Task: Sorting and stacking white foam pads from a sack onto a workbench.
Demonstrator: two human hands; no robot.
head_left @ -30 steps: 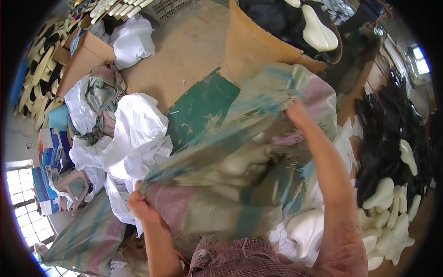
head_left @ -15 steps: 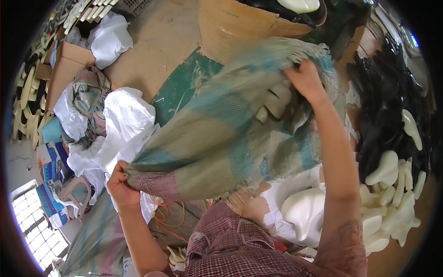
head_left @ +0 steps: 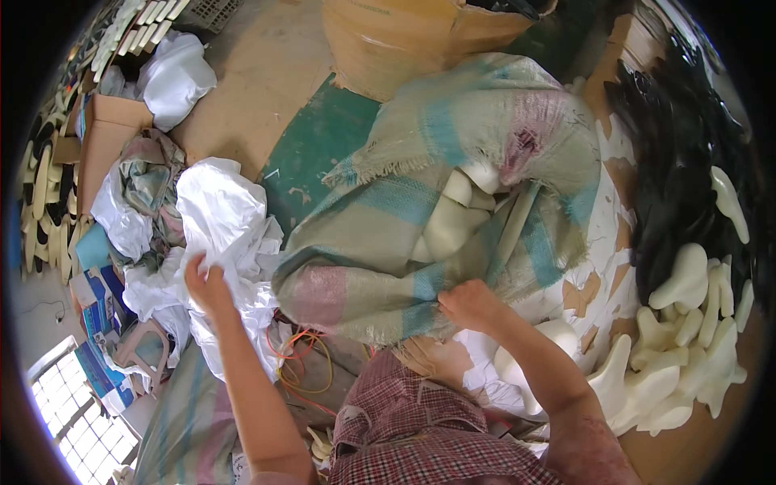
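Note:
A large woven sack (head_left: 380, 226) in olive green with teal and mauve stripes lies in front of me, its frayed mouth spread wide. Pale moulded pieces (head_left: 453, 222) show inside it, partly covered by the folded cloth. My right hand (head_left: 471, 305) is closed on the sack's near edge. To the left of the sack, my left hand (head_left: 210, 289) is in front of crumpled white sheeting (head_left: 222, 206); its fingers are loosely bent and apart, with nothing seen in them.
Behind the sack stands a big cardboard container (head_left: 396, 40). Black pieces (head_left: 679, 178) and cream moulded pieces (head_left: 671, 356) are heaped at the right. An open cardboard box (head_left: 113, 145) stands at the left. Orange and yellow cords (head_left: 311, 364) lie near my body.
My left hand has let go of the sack and is beside it. The right hand has moved from the far edge to the near edge. The sack has settled, mouth exposed.

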